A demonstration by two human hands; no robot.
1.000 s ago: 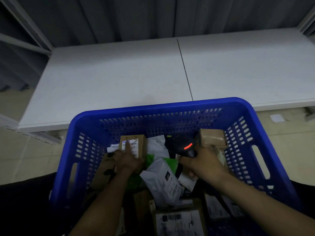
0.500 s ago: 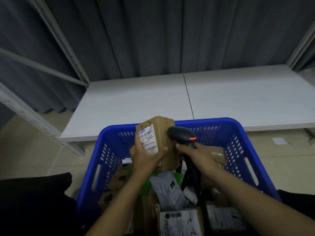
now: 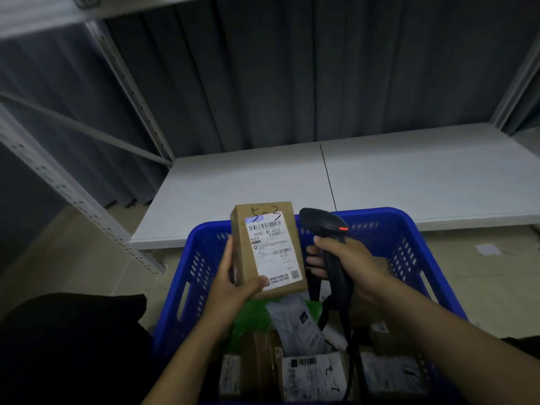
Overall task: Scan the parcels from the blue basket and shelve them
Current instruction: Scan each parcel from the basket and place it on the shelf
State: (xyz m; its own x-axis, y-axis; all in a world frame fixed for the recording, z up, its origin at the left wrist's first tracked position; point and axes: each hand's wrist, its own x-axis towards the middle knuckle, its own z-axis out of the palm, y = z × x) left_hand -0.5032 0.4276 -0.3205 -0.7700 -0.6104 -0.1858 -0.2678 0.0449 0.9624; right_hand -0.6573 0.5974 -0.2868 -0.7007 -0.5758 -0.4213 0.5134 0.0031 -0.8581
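My left hand grips a small brown cardboard parcel by its lower left corner, holding it upright above the blue basket with its white barcode label facing me. My right hand holds a black handheld scanner just to the right of the parcel; a red light glows on the scanner's head. Inside the basket lie several more parcels: a white plastic mailer, a green bag and labelled cardboard boxes.
A low white shelf board stretches behind the basket, with grey metal rack uprights at the left and a dark curtain behind. Beige floor tiles lie on both sides. A dark garment sits at the lower left.
My left hand lifted the brown parcel out of the basket and turned its label towards me. My right hand raised the scanner beside it. My view tilted upward.
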